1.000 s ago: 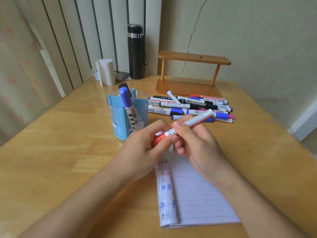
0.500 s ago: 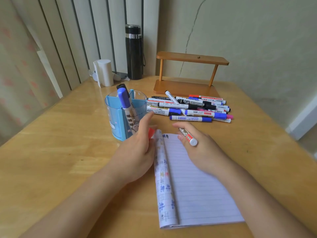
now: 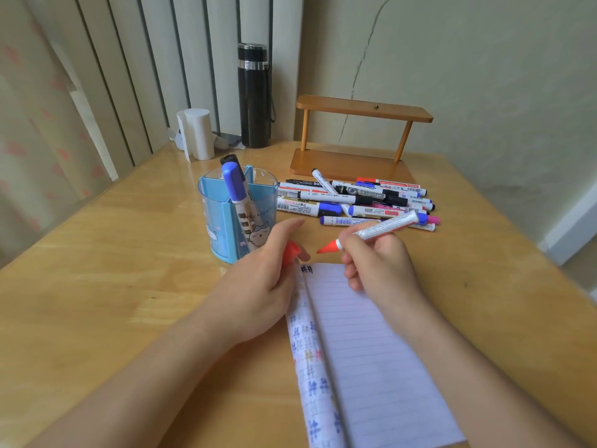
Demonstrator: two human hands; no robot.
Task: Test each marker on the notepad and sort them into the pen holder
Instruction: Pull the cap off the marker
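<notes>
Head cam: right hand (image 3: 378, 263) pinches the uncapped red marker (image 3: 384, 226), barrel slanting up to the right, tip aimed down-left and hovering near the top edge of the notepad (image 3: 371, 367). The left hand (image 3: 258, 286) grips the red cap (image 3: 290, 252) and rests on the pad's folded-over side. Probably just a short drop to the page. The pen holder (image 3: 219, 227) sits just beyond the left hand.

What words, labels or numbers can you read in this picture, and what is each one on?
Nothing reads clearly.
Pen holder: one line of capitals, too blurred.
Pile of markers: labels and barcodes, too small.
Marker in the right hand: print, blurred.
Notepad: hash-like scribbles, no words.
</notes>
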